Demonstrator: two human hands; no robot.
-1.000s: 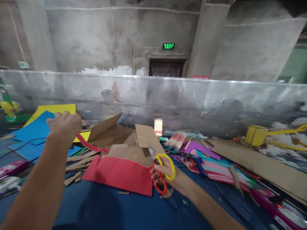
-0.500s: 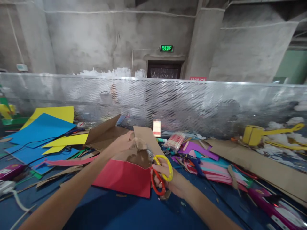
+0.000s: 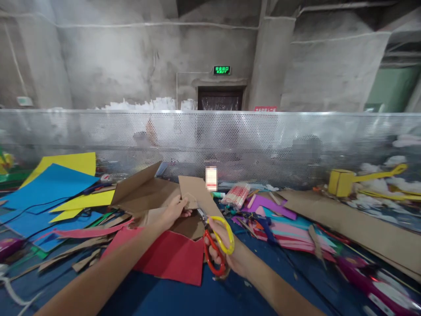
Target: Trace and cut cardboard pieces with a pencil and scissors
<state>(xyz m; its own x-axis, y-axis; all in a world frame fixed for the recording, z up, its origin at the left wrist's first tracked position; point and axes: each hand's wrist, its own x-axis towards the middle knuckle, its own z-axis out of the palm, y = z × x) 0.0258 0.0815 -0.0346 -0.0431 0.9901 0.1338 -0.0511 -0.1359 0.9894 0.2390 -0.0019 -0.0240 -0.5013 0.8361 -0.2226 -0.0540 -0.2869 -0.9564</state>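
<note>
My right hand is closed through the yellow and red handles of a pair of scissors, whose blades point up and left at a brown cardboard piece. My left hand pinches the edge of that cardboard just left of the blades. Under both lies a red sheet on the blue table top. A long red strip lies flat to the left, apart from my hands.
Blue and yellow sheets lie at the left. Coloured paper scraps, a packet of sticks and long cardboard fill the right. A perforated metal barrier runs along the back. A yellow box stands far right.
My left hand let go of the red strip at the left and came across to grip the cardboard by the scissors. The right hand stayed on the scissors.
</note>
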